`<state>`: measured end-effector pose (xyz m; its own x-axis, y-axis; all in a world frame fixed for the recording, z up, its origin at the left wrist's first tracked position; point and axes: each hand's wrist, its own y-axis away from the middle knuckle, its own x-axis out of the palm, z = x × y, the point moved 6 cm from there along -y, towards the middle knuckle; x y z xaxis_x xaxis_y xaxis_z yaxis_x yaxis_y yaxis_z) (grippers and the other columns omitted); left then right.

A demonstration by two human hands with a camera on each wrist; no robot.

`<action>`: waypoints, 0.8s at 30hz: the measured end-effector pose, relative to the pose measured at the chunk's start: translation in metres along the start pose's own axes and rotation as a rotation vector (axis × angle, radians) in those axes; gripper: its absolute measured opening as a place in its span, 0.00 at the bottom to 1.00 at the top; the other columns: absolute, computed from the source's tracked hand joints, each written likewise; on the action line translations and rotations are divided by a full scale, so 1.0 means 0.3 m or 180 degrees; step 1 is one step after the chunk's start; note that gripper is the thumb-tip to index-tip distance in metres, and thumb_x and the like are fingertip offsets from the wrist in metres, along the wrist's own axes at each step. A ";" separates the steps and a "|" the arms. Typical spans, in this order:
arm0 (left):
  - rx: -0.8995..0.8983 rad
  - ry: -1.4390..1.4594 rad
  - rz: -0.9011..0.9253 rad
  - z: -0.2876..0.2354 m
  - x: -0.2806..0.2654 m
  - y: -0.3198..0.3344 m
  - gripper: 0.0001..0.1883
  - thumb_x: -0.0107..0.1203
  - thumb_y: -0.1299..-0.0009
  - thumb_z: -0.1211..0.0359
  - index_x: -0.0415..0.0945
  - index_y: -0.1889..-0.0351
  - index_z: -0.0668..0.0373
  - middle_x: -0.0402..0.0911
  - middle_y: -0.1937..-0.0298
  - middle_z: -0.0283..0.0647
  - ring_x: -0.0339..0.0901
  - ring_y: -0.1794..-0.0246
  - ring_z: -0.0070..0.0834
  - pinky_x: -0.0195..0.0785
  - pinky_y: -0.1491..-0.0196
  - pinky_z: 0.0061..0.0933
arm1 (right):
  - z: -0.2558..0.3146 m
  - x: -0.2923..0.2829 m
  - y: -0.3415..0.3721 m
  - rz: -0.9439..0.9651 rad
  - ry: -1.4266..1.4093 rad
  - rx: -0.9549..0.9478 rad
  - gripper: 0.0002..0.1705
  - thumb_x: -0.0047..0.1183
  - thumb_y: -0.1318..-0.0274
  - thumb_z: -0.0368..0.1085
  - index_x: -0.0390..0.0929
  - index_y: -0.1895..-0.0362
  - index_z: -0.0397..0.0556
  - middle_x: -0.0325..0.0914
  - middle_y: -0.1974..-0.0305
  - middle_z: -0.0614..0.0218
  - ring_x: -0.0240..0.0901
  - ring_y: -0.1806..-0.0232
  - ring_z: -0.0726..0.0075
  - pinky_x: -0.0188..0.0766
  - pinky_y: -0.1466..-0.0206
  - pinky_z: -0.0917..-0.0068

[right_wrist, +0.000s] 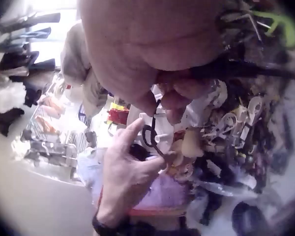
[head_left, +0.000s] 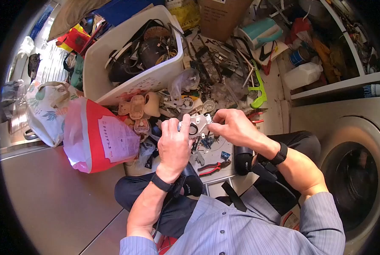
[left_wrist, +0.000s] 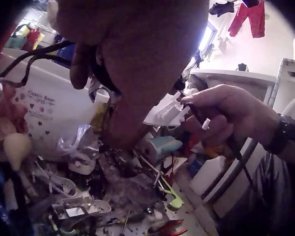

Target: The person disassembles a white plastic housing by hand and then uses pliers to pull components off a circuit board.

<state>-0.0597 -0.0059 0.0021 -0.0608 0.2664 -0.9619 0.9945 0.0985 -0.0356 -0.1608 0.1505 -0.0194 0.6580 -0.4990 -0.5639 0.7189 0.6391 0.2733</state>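
A white moulded plastic part (head_left: 200, 123) is held up in front of the body, over the heap on the floor. My left hand (head_left: 175, 142) grips its left side, the index finger stretched along it. A black cord (right_wrist: 150, 136) makes a small loop by the part, between the two hands. Thumb and fingers of my right hand (head_left: 236, 129) pinch the dark cord at the part's right end. From the left wrist view, the right hand (left_wrist: 236, 110) is close beside the part (left_wrist: 163, 112), with a dark strand hanging below it. Its fingertips partly hide what they pinch.
Below lie red-handled pliers (head_left: 214, 168) and loose scrap pieces. A white bin (head_left: 132, 80) of cables stands behind, with a red and white bag (head_left: 109, 136) at left. A green plastic piece (head_left: 259, 89) lies right of the heap; a washing machine (head_left: 355, 165) stands at right.
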 end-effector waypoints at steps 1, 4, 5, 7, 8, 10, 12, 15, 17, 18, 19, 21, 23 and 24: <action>0.0021 -0.0036 -0.0064 -0.002 -0.008 -0.001 0.43 0.73 0.51 0.74 0.72 0.32 0.52 0.72 0.52 0.44 0.71 0.47 0.45 0.74 0.48 0.42 | -0.011 0.002 0.001 0.0232 -0.0580 0.0398 0.16 0.62 0.38 0.45 0.86 0.61 0.43 0.87 0.69 0.64 0.78 0.74 0.70 0.73 0.68 0.71; 0.0017 -0.0034 -0.0068 -0.016 -0.017 0.017 0.41 0.72 0.51 0.74 0.72 0.34 0.53 0.72 0.53 0.43 0.71 0.48 0.45 0.74 0.49 0.43 | -0.011 -0.006 0.047 0.0537 -0.1372 0.0974 0.20 0.62 0.38 0.47 0.84 0.65 0.39 0.84 0.73 0.67 0.71 0.78 0.80 0.67 0.73 0.76; -0.0007 -0.0051 -0.0078 -0.012 -0.019 0.018 0.41 0.72 0.51 0.74 0.72 0.35 0.53 0.72 0.53 0.43 0.71 0.48 0.45 0.74 0.49 0.43 | -0.011 -0.004 0.050 0.0587 -0.1580 0.1065 0.21 0.62 0.38 0.49 0.84 0.66 0.39 0.84 0.73 0.67 0.69 0.78 0.82 0.65 0.74 0.77; 0.0007 -0.0074 -0.0085 -0.017 -0.005 0.017 0.41 0.72 0.51 0.74 0.73 0.35 0.53 0.72 0.53 0.43 0.71 0.48 0.45 0.74 0.49 0.43 | -0.020 0.006 0.048 0.0621 -0.1354 0.1201 0.23 0.62 0.39 0.50 0.84 0.67 0.38 0.84 0.73 0.66 0.71 0.78 0.80 0.67 0.72 0.75; 0.0029 -0.0104 -0.0106 -0.018 -0.002 0.016 0.41 0.72 0.51 0.75 0.73 0.35 0.52 0.72 0.53 0.44 0.71 0.48 0.45 0.74 0.49 0.43 | -0.026 0.013 0.046 0.0644 -0.1125 0.1320 0.25 0.62 0.39 0.51 0.84 0.68 0.37 0.84 0.73 0.65 0.74 0.77 0.77 0.69 0.71 0.73; 0.0044 -0.0133 -0.0097 -0.023 0.005 0.009 0.41 0.72 0.51 0.75 0.73 0.34 0.52 0.72 0.53 0.44 0.71 0.48 0.45 0.74 0.49 0.43 | -0.032 0.046 0.025 0.0206 -0.0181 0.0585 0.27 0.62 0.42 0.53 0.84 0.69 0.36 0.84 0.74 0.61 0.79 0.72 0.69 0.74 0.65 0.65; 0.0055 -0.0174 -0.0072 -0.023 0.007 0.010 0.41 0.71 0.51 0.75 0.73 0.34 0.52 0.71 0.53 0.44 0.71 0.48 0.44 0.74 0.49 0.43 | -0.029 0.058 0.024 -0.0001 0.0178 0.0273 0.26 0.61 0.42 0.52 0.84 0.69 0.36 0.84 0.75 0.59 0.80 0.71 0.67 0.75 0.63 0.63; 0.0081 -0.0288 -0.0102 -0.015 0.009 0.008 0.42 0.71 0.52 0.75 0.73 0.34 0.52 0.72 0.52 0.44 0.71 0.48 0.45 0.74 0.50 0.43 | -0.035 0.047 0.009 -0.0053 -0.0106 0.0256 0.26 0.59 0.47 0.52 0.84 0.70 0.37 0.82 0.74 0.45 0.84 0.67 0.46 0.77 0.59 0.55; 0.0109 -0.0293 -0.0150 -0.016 -0.005 0.008 0.41 0.72 0.52 0.75 0.73 0.34 0.51 0.72 0.51 0.44 0.71 0.46 0.45 0.73 0.49 0.43 | -0.044 0.051 0.011 0.0390 -0.0621 0.0664 0.23 0.58 0.46 0.49 0.84 0.70 0.37 0.83 0.74 0.47 0.84 0.68 0.50 0.77 0.60 0.57; 0.0118 -0.0291 -0.0151 -0.016 -0.009 0.007 0.41 0.72 0.52 0.75 0.73 0.34 0.51 0.72 0.51 0.44 0.71 0.46 0.45 0.73 0.49 0.43 | -0.044 0.043 0.009 0.0529 -0.0740 0.0761 0.21 0.57 0.45 0.47 0.84 0.70 0.37 0.83 0.75 0.51 0.83 0.70 0.57 0.76 0.63 0.61; 0.0143 -0.0186 -0.0210 -0.017 -0.017 0.006 0.38 0.70 0.51 0.75 0.75 0.36 0.53 0.72 0.53 0.44 0.71 0.48 0.45 0.74 0.49 0.43 | -0.035 0.023 0.012 0.0524 -0.0742 0.0764 0.21 0.57 0.45 0.47 0.84 0.70 0.37 0.83 0.75 0.51 0.83 0.70 0.57 0.76 0.63 0.61; 0.0175 -0.0096 -0.0283 -0.007 -0.024 0.004 0.36 0.68 0.50 0.75 0.76 0.38 0.54 0.72 0.54 0.44 0.72 0.49 0.45 0.74 0.49 0.43 | -0.025 0.000 0.025 0.0685 -0.1197 0.1043 0.18 0.54 0.40 0.43 0.82 0.70 0.38 0.83 0.77 0.65 0.74 0.75 0.72 0.70 0.69 0.68; -0.0026 0.0444 -0.0307 0.027 -0.016 0.009 0.36 0.66 0.50 0.77 0.76 0.38 0.54 0.73 0.52 0.46 0.71 0.47 0.47 0.71 0.45 0.45 | -0.023 -0.025 0.026 0.0497 -0.0922 0.0733 0.17 0.54 0.39 0.43 0.83 0.67 0.39 0.81 0.77 0.65 0.73 0.75 0.72 0.69 0.69 0.67; -0.0153 0.0717 -0.0192 0.039 -0.008 0.011 0.36 0.64 0.50 0.77 0.76 0.37 0.56 0.73 0.50 0.48 0.72 0.47 0.49 0.70 0.44 0.45 | -0.018 -0.033 0.025 0.0451 -0.0908 0.0560 0.17 0.54 0.38 0.43 0.83 0.66 0.39 0.81 0.77 0.64 0.73 0.75 0.72 0.70 0.68 0.67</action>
<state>-0.0552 -0.0174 0.0010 -0.1428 0.4653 -0.8735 0.9836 0.1647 -0.0731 -0.1632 0.1634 -0.0160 0.7720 -0.5719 -0.2774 0.6274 0.6156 0.4769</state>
